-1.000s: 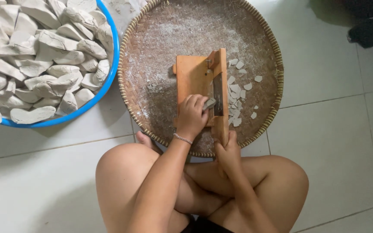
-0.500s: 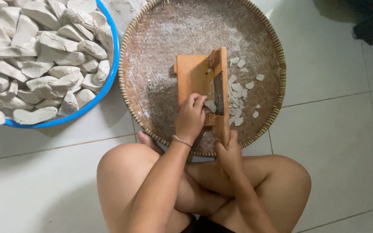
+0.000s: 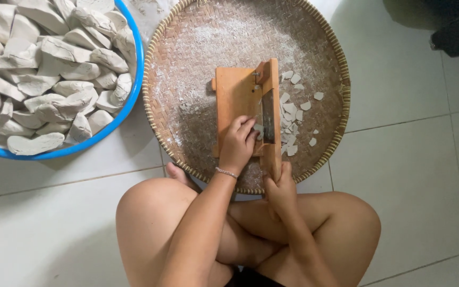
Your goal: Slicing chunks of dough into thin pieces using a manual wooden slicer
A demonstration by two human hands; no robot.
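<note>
Both hands work at a wooden slicer (image 3: 240,106) that lies on a wide woven tray (image 3: 187,58) on the tiled floor (image 3: 410,159). The left hand (image 3: 238,144) is curled over the slicer's flat board, its fingers (image 3: 245,127) pressing a small pale piece (image 3: 258,129) up against the dark blade (image 3: 268,118). The right hand (image 3: 278,183) is closed around the near end of the hinged wooden lever arm (image 3: 273,111), which lies lowered along the board's right edge.

Thin pale slices (image 3: 292,114) lie scattered on the tray just right of the blade, and white dust coats the weave. To the left, touching the tray's rim, stands a blue basin (image 3: 134,90) heaped with chalky grey-white chunks (image 3: 54,64).

The chunks look dry, stiff and brittle, likely to chip or crumble rather than bend, and their powdery skin probably makes them a little slippery under the fingertips. The piece under the blade is small, so it seems best held from the side away from the edge, fingers bent back. The lever looks rigid and light, and the far handle end gives the firmest purchase. The tray appears light and slightly springy, so the board may shift under hard pressure.
</note>
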